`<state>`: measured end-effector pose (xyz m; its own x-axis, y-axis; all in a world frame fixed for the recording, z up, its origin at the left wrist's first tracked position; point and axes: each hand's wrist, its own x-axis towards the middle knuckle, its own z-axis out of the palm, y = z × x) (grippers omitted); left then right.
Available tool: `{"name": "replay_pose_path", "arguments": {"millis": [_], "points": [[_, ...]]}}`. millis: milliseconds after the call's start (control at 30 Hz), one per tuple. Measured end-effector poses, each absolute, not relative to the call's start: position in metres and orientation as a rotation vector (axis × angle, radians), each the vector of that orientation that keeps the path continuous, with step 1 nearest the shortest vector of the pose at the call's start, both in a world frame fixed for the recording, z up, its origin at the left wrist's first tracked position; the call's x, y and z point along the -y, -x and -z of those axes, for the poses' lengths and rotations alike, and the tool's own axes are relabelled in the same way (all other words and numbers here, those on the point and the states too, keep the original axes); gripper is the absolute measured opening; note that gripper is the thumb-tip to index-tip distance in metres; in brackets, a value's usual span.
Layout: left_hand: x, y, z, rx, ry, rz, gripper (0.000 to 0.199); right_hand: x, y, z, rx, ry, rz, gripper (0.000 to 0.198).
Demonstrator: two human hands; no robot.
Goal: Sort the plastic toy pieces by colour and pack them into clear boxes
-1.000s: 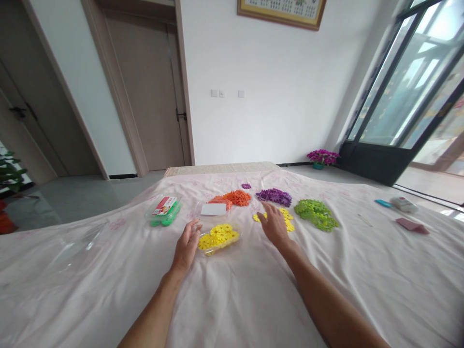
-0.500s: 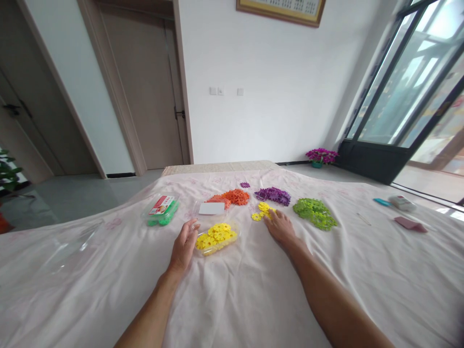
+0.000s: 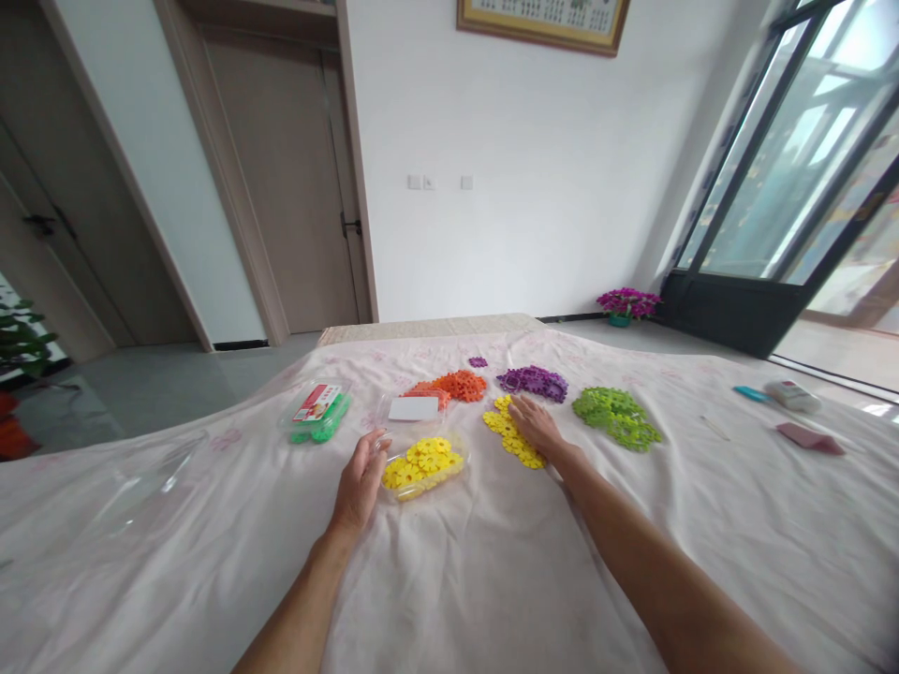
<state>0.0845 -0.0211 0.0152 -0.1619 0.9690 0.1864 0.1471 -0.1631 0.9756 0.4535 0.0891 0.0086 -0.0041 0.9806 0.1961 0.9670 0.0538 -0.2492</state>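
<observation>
In the head view, the work surface is covered by a pale, wrinkled cloth (image 3: 464,580) with faint pink flowers. Behind it, a white wall (image 3: 562,140) is flanked by a brown door (image 3: 281,178) and a dark-framed glass door (image 3: 751,168). A framed picture (image 3: 540,26) is hung on the wall.

Yellow pieces (image 3: 425,457) are held in a clear box (image 3: 428,489). The box is touched at its left end by the left hand (image 3: 360,482); its fingers are bent, but whether the wall is pinched cannot be told. Green pieces are contained in a labelled box (image 3: 316,410). A clear container (image 3: 413,409) with a white label is placed behind the yellow box.

Loose yellow discs (image 3: 502,426), flat and notched like flowers, are partly covered by the right hand (image 3: 539,426). Its fingers are extended over them; whether any disc is pinched cannot be told. Similar notched shapes are heaped in an orange pile (image 3: 462,385), a purple pile (image 3: 532,383) and a green pile (image 3: 616,417).
</observation>
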Motion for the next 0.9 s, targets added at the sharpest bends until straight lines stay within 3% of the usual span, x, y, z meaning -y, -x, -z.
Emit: {"name": "replay_pose_path", "arguments": {"millis": [300, 567, 700, 900], "points": [[0.022, -0.085, -0.015, -1.365, -1.338, -1.398, 0.041, -0.069, -0.419, -0.018, 2.045, 1.503, -0.322, 0.050], [0.022, -0.086, -0.016, -1.346, -1.340, -1.403, 0.042, -0.055, -0.408, -0.023, 1.445, 1.373, -0.644, 0.062], [0.023, -0.086, -0.017, -1.346, -1.336, -1.396, 0.043, -0.066, -0.412, -0.021, 1.425, 1.404, -0.738, 0.050], [0.023, -0.085, -0.016, -1.337, -1.331, -1.396, 0.044, -0.058, -0.404, -0.022, 1.763, 1.518, -0.494, 0.050]]}}
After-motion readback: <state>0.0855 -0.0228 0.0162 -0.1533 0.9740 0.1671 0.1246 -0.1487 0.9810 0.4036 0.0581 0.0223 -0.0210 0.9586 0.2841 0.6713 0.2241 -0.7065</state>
